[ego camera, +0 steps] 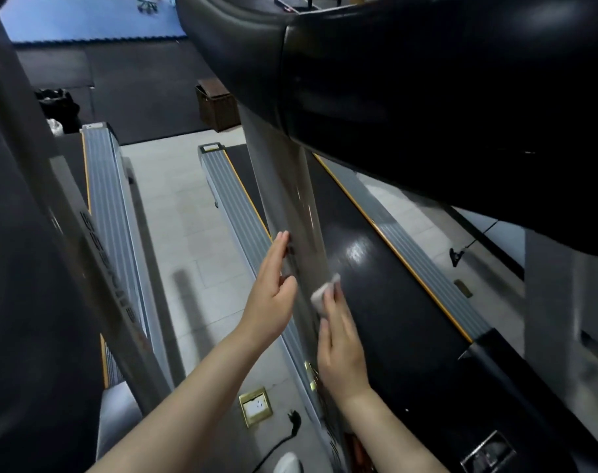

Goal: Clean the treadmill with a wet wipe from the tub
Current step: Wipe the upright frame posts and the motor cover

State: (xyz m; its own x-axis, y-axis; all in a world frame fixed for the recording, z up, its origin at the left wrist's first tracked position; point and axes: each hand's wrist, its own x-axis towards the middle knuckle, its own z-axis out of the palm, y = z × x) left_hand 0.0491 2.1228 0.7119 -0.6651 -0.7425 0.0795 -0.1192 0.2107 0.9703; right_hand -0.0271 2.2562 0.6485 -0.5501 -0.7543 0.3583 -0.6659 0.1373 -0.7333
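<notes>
Wiping down the slanted grey upright post [283,199] of the treadmill [376,295], the person has both arms stretched forward and down, one hand on either side of it. The wet wipe [323,295] is a small white wad, soft and limp, and I judge it light and a little slippery with moisture; it has no stiffness of its own, so it is best kept bunched under the fingertips and pressed flat against the post rather than pinched at an edge, where it could slide out or unfold. It sits low on the right face of the post, just above the black running belt [393,319]. The right hand [338,349] lies back-up along the post with its fingers [331,302] reaching forward over the wipe, holding it against the metal; whether the thumb curls round it I cannot tell. The left hand [273,288] is on the opposite side, palm turned toward the post, fingers straight and together and holding nothing, the tips touching or very nearly touching its edge as if to steady it. The tub is not in sight. On the tiled floor [174,206] below lie a brass floor socket [254,406] and a black plug [294,419].
</notes>
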